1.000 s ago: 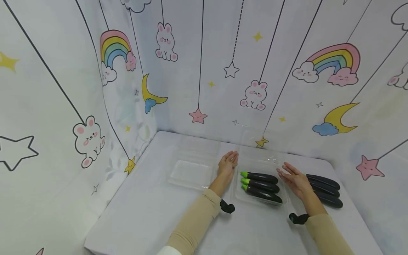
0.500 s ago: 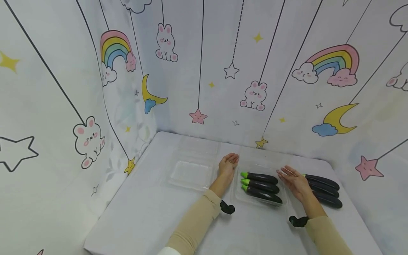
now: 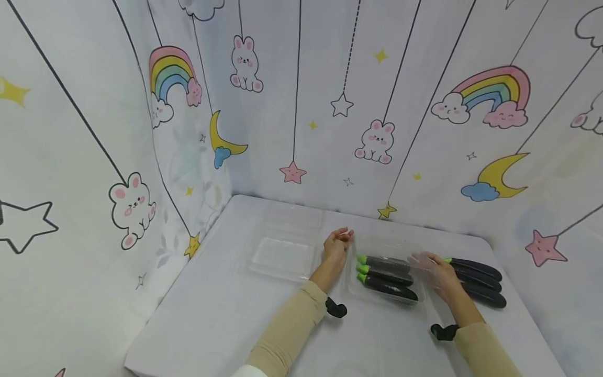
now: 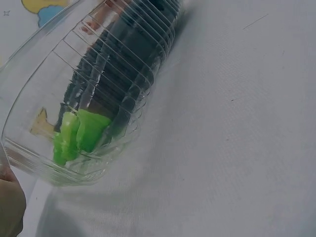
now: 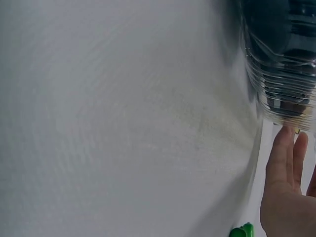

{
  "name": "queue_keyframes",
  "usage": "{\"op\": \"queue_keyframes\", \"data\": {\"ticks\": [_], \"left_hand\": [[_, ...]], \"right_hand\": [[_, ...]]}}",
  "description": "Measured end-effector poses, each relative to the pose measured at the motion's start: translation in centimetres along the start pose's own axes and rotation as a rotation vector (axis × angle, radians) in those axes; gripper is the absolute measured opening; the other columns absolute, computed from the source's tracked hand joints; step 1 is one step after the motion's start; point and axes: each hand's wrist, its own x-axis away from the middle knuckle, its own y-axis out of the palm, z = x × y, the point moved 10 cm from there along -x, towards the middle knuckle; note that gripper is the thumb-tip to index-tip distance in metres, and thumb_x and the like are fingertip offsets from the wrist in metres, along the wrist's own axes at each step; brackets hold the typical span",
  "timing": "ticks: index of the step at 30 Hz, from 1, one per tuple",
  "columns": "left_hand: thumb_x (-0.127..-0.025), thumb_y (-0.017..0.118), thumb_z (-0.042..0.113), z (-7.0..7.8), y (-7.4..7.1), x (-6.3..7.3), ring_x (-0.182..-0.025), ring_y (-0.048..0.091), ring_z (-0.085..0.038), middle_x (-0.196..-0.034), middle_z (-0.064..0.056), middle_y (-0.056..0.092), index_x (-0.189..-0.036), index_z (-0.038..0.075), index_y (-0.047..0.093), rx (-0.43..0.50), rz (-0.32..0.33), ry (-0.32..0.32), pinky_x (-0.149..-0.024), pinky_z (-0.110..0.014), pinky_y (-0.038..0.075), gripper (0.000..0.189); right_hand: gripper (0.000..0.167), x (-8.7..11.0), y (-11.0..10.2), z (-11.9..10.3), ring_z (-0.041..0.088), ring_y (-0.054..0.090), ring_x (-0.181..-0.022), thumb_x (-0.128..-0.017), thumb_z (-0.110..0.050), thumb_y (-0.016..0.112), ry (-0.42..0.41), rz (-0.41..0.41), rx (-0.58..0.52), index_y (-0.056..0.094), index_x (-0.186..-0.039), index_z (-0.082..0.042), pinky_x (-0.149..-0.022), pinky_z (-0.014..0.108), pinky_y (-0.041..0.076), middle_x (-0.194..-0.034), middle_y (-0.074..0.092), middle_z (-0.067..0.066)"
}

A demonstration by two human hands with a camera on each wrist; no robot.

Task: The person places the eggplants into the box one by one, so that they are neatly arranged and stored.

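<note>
Three dark eggplants (image 3: 386, 288) with green caps lie side by side in a clear plastic clamshell box (image 3: 350, 288). Its transparent lid (image 3: 383, 245) tilts forward over the farther eggplants. At the box's left side, my left hand (image 3: 335, 246) has bent fingers that appear to pinch the lid's edge. In the left wrist view, only part of this hand (image 4: 10, 202) shows beside the clear rim. On the opposite side, my right hand (image 3: 435, 272) is blurred in the head view. The right wrist view shows its straight fingers (image 5: 281, 153) touching the ribbed end of the box.
Another clear plastic box (image 3: 282, 256) lies with its lid raised, left of my left hand. Several loose eggplants (image 3: 482, 283) lie beyond my right hand. The white table (image 3: 226, 309) meets a cartoon-printed curtain (image 3: 292, 104) at its back and left.
The lid has swung forward and down from behind the box over the eggplants. My left fingers have bent, and my right hand has shifted slightly down and is now blurred.
</note>
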Motion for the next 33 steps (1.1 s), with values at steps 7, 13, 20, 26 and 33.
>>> {"op": "queue_keyframes", "data": {"ticks": [7,13,20,26,33], "left_hand": [[-0.085,0.05,-0.033,0.0,0.2,0.3,-0.097,0.074,-0.022,-0.081,-0.008,0.064,-0.124,-0.02,0.058,0.025,-0.014,0.019,-0.102,-0.04,0.057,0.042],[-0.089,0.051,-0.03,0.1,-0.1,0.5,-0.111,0.072,-0.036,-0.085,-0.011,0.067,-0.116,-0.012,0.064,0.028,0.0,0.025,-0.109,-0.047,0.052,0.035],[-0.089,0.051,-0.029,0.0,-0.3,0.4,-0.124,0.063,-0.044,-0.092,-0.012,0.07,-0.124,-0.018,0.058,0.05,0.003,0.019,-0.098,-0.032,0.059,0.037],[-0.091,0.052,-0.026,0.2,-0.4,0.8,-0.118,0.066,-0.038,-0.106,-0.019,0.068,-0.126,-0.02,0.056,0.046,-0.003,0.016,-0.103,-0.034,0.056,0.036],[-0.099,0.048,-0.015,0.5,0.1,2.3,-0.139,0.05,-0.045,-0.136,-0.024,0.058,-0.134,-0.014,0.055,-0.031,-0.061,-0.026,-0.113,-0.037,0.048,0.036]], "right_hand": [[0.032,0.1,-1.0,0.6,0.007,0.045,-0.132,-0.107,-0.041,0.059,-0.014,0.071,0.078,0.063,-0.137,-0.032,-0.097,0.021,0.047,-0.14,0.052,-0.019],[0.048,0.2,-0.5,-0.4,-0.005,0.058,-0.117,-0.113,-0.037,0.046,-0.15,-0.017,0.031,0.055,-0.148,-0.006,-0.094,0.014,0.054,-0.133,0.062,-0.015],[0.051,0.2,-0.5,-0.4,-0.005,0.063,-0.113,-0.109,-0.038,0.056,-0.152,-0.026,0.096,0.052,-0.151,-0.008,-0.095,0.015,0.054,-0.133,0.063,-0.017],[0.048,0.5,-1.0,-0.3,-0.003,0.067,-0.108,-0.108,-0.038,0.059,-0.144,0.033,0.137,0.057,-0.149,-0.013,-0.09,0.016,0.056,-0.123,0.066,-0.02],[0.06,1.2,-1.6,-0.6,0.023,0.059,-0.131,-0.105,-0.05,0.059,-0.129,0.159,0.335,0.054,-0.153,-0.015,-0.084,0.015,0.054,-0.152,0.056,0.007]]}}
